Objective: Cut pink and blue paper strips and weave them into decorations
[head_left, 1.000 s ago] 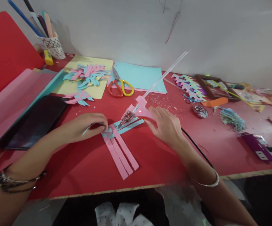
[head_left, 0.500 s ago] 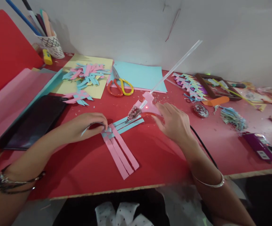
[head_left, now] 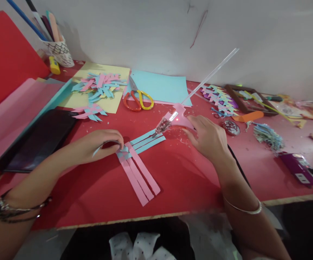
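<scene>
My right hand [head_left: 210, 139] is wrapped round a pink glue gun [head_left: 183, 120] with a small red light on its side. A long clear glue stick [head_left: 212, 75] sticks up out of its back. The nozzle is at the light blue paper strips [head_left: 159, 141]; whether it touches them I cannot tell. These strips cross pink paper strips [head_left: 140, 177] in a woven corner on the table. At that corner my left hand [head_left: 103, 142] is closed, its fingertips holding the strips, with a blue strip end curled up against the palm. Its fingers partly hide the corner.
Scissors [head_left: 138, 97] lie behind the strips, beside blue sheets [head_left: 162, 85] and a pile of paper pieces [head_left: 99, 85]. A black tablet-like slab [head_left: 41, 144] is at left. A wooden frame [head_left: 250, 101] and a purple power box [head_left: 296, 168] stand at right.
My right hand has drawn the glue gun a little to the right, its nozzle shifting along the blue strips towards their free ends. My left hand stays in place.
</scene>
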The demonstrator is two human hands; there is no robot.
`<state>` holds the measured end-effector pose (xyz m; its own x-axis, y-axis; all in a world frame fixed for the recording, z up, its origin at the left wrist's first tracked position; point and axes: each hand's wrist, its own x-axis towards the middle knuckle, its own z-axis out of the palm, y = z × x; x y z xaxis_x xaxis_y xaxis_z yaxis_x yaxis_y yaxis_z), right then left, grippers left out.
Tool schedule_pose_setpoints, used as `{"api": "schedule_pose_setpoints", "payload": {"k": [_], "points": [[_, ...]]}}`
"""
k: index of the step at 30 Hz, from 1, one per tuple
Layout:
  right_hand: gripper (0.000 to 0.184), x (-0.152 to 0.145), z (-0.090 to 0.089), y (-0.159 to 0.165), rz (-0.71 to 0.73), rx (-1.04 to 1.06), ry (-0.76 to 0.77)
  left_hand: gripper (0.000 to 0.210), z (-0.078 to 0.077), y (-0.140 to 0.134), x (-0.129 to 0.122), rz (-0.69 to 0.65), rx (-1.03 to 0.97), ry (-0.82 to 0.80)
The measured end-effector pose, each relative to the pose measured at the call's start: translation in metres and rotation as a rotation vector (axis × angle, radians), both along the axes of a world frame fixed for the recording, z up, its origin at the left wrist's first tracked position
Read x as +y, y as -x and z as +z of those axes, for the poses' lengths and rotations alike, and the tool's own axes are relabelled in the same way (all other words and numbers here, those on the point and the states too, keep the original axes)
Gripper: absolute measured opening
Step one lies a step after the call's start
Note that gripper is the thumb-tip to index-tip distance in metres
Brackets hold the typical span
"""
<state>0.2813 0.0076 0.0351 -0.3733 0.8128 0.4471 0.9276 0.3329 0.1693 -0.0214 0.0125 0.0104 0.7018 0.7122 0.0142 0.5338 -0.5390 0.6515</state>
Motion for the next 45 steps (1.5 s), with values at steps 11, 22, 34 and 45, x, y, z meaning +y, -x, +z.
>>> {"api": "schedule_pose_setpoints", "payload": {"k": [11,22,34,45], "points": [[0.036,0.004,0.003,-0.012,-0.03,0.055,0.061,0.022,0.001,-0.001,0.0,0.006,0.008,0.013],[0.032,0.008,0.002,-0.021,-0.057,0.081,0.091,0.022,0.001,-0.001,-0.001,-0.01,0.0,-0.005],[0.037,0.015,-0.004,-0.032,-0.112,0.178,0.088,0.02,0.003,-0.002,-0.003,0.021,0.0,0.006],[0.028,0.029,-0.021,-0.046,-0.329,0.254,0.0,0.019,0.002,-0.007,-0.005,0.094,-0.055,-0.164]]}}
